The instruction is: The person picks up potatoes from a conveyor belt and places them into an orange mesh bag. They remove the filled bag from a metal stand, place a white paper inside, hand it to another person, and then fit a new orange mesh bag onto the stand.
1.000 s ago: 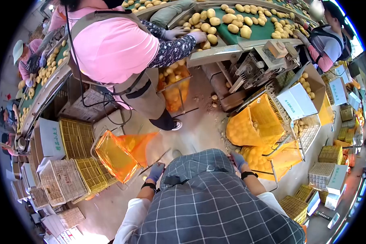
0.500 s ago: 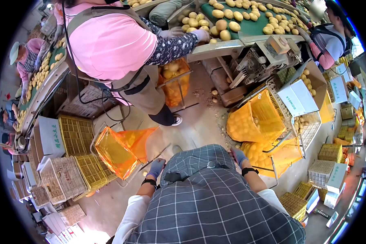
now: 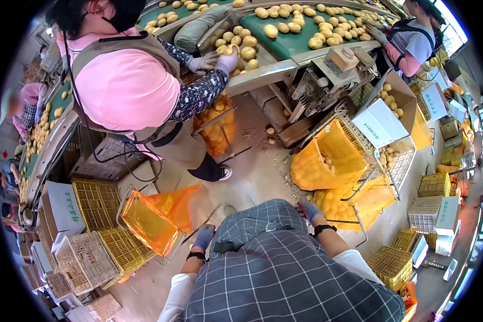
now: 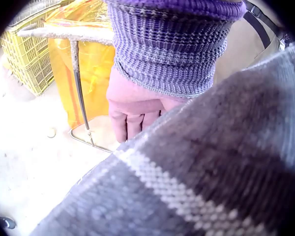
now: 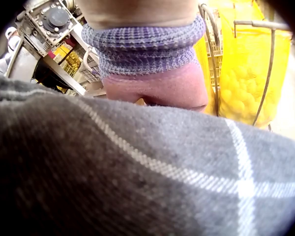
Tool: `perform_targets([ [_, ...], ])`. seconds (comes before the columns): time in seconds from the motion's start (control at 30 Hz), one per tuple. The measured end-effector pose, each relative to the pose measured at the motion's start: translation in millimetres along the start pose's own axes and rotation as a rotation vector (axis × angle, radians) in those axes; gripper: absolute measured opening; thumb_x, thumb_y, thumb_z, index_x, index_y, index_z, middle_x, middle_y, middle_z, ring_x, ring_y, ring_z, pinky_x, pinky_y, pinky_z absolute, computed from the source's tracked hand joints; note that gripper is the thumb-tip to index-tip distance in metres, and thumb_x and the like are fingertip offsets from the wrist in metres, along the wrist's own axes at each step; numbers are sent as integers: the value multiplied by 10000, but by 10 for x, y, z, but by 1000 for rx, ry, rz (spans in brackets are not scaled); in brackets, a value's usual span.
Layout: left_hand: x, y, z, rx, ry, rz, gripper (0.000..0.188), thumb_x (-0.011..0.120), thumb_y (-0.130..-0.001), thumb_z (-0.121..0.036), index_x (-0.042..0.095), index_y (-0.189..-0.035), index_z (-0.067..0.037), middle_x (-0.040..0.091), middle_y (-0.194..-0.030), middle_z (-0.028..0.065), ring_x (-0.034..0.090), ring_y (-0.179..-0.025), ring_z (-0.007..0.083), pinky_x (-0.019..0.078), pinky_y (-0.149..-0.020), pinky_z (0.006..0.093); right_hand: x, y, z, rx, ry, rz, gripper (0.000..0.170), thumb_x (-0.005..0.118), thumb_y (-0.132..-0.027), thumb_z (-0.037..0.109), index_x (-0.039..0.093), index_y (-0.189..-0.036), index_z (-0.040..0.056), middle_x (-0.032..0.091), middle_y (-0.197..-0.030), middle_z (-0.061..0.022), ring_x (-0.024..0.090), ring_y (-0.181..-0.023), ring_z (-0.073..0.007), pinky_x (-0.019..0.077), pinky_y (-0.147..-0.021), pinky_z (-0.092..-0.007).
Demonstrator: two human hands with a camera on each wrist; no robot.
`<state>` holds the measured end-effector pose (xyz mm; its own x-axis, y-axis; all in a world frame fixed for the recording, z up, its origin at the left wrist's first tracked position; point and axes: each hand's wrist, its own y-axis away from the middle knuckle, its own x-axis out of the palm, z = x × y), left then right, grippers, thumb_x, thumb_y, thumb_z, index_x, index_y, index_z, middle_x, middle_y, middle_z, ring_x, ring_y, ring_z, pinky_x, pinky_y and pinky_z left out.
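Both gloved hands hang beside a dark checked apron point(image 3: 284, 263). My left hand point(image 3: 204, 238) is at the apron's left side, its fingers loosely extended downward in the left wrist view and holding nothing. Nearest to it is an orange mesh bag point(image 3: 150, 220) on a metal frame. On the apron's other side hangs my right hand point(image 3: 309, 210), close to yellow mesh bags of potatoes point(image 3: 333, 203) in the head view. In the right wrist view the apron hides its fingers, and only the back part of the glove point(image 5: 157, 88) shows.
A person in pink point(image 3: 126, 83) handles potatoes at the sorting conveyor point(image 3: 276, 40) ahead. Stacked crates point(image 3: 86, 260) stand at left. A potato-filled carton point(image 3: 383, 118) and further crates point(image 3: 392, 265) are at right. A machine point(image 3: 335, 80) sits under the conveyor edge.
The head view has shifted, so the conveyor and the person in pink appear farther left. That person's hands have drawn closer together over the potatoes. My own hands stay hanging beside the apron.
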<state>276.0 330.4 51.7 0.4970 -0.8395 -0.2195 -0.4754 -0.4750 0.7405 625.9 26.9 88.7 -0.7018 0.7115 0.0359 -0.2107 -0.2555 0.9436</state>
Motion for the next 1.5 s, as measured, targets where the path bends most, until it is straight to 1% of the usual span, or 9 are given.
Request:
perform_targets([
  [0.03,-5,7,-12,-5,-13,-2,245,509,-774,-225,547,-665,-9,538,-567,55,472,-479,120,362,-456,260,-6,-11,0,0,22,19,195,336,-873,302,454,-939,162,569,-1097,-67,495,-737,-165,413,-630,-326],
  [0.13,-7,48,-74,-3,-43,1,259,503,-772,-223,539,-627,-12,527,-539,54,467,-463,127,357,-450,266,75,186,79,-45,-202,28,196,481,-834,274,498,-731,109,432,-562,9,359,-428,-117,263,-375,-259],
  [0.83,4,-116,171,94,-133,-54,277,480,-753,-235,543,-588,-21,514,-520,88,491,-490,182,374,-489,311,44,-122,-81,-123,-98,-59,109,480,-812,212,520,-766,121,446,-560,29,367,-435,-96,257,-386,-245],
  [0.97,25,8,46,48,-125,-74,275,476,-751,-234,539,-586,-24,513,-524,97,496,-493,195,374,-492,314,-111,-379,-248,-98,6,14,142,477,-814,274,517,-892,163,611,-822,-22,508,-639,-141,408,-554,-295],
  [1.07,1,46,-36,53,-147,-40,189,516,-767,-176,478,-615,-72,464,-539,15,427,-487,107,339,-469,248,40,-74,-55,-86,-84,-53,91,465,-813,232,518,-851,168,551,-718,1,455,-565,-128,351,-492,-274],
  [1.13,1,28,-23,44,-129,-20,200,503,-768,-181,458,-598,-85,460,-533,20,431,-481,119,340,-462,256,138,89,39,-91,-183,-79,102,462,-803,185,540,-751,144,438,-557,41,360,-438,-92,258,-390,-238],
  [1.23,24,50,-39,71,-161,-51,220,484,-769,-194,434,-578,-97,447,-517,28,424,-456,144,338,-448,277,89,71,27,-104,-157,35,111,462,-795,198,539,-738,142,424,-546,45,354,-438,-91,251,-389,-241],
  [1.33,42,66,-27,73,-180,-83,238,479,-753,-222,511,-606,-37,501,-533,94,494,-506,219,384,-503,325,14,-82,-36,-72,-16,38,113,405,-812,208,494,-814,139,604,-800,-51,459,-557,-156,362,-485,-302],
  [1.5,19,-25,123,218,-414,-90,287,468,-750,-260,594,-692,-10,581,-639,159,570,-613,292,429,-585,369,54,23,31,-88,120,-49,118,401,-780,190,490,-749,119,517,-649,-31,389,-457,-136,318,-422,-288],
])
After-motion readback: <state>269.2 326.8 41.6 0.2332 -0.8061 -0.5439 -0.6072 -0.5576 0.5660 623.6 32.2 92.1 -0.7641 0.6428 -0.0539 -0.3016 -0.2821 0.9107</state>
